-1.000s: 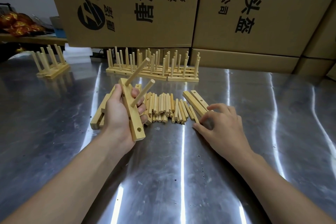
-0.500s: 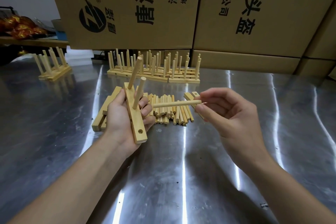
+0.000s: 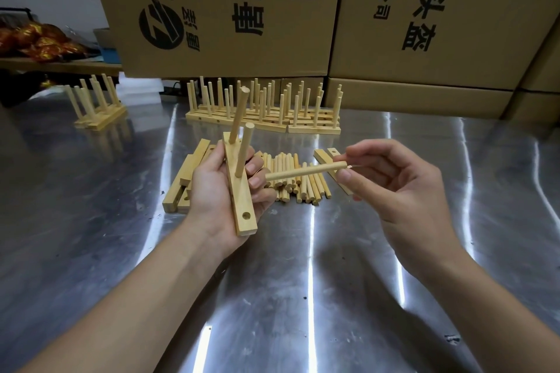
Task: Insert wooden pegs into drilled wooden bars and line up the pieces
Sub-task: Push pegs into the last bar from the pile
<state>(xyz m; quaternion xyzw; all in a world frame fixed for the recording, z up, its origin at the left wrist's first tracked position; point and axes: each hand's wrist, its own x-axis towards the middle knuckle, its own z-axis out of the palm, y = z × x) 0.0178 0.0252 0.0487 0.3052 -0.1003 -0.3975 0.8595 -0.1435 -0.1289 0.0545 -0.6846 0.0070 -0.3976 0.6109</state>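
1. at the far left of the steel bench, a small pegged set stands with its pegs up, well apart from everything else.
2. a stack of blank bars lies flat on the bench just left of the left hand, which partly hides it.
3. the left hand is raised above the bench. its fingers and thumb are wrapped around a drilled bar, whose near end points towards the camera.
4. two pegs stand in that bar, a far peg and a middle peg. an empty hole shows near the bar's near end.
5. a pile of loose pegs lies on the bench between the two hands.
6. at the back, a row of finished pegged bars stands side by side in front of the cardboard boxes.
7. the right hand pinches a single peg by its right end, between thumb and forefinger. this peg is nearly level in the air, and its free end reaches the left hand's fingertips; whether they touch cannot be told.
8. two spare bars lie on the bench behind the right hand, partly hidden.
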